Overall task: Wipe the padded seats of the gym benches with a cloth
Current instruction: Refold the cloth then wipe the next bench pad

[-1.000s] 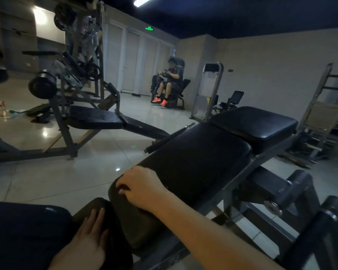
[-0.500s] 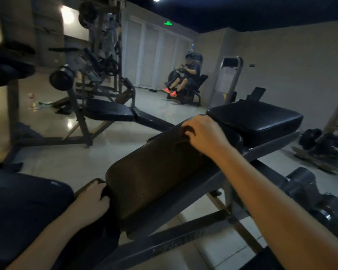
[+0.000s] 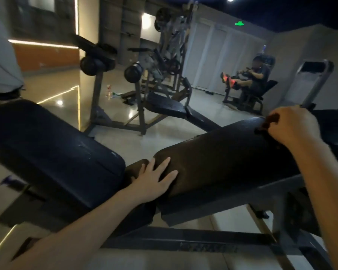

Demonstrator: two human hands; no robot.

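**Gym bench wipe: stroke has reached the far end of the surface**

Dim gym room with a glossy tiled floor and machines behind. The right hand (image 3: 293,127) pinches a dark cloth (image 3: 269,122), bunched under curled fingers, against the far end of the long padded surface (image 3: 222,156), towards its left edge. A second ago this hand was at the near end, and half a second ago it was past the middle. One lengthwise pass is judged complete.

The left hand (image 3: 154,180), earlier down by the lower pad, now rests flat on the near end of the surface. Its fingers are spread and hold nothing; it appears to be steadying.

The seat pad (image 3: 336,129) just beyond the right hand and the neighbouring pad (image 3: 47,149) at the left are not in contact with the cloth. Both are judged outstanding.
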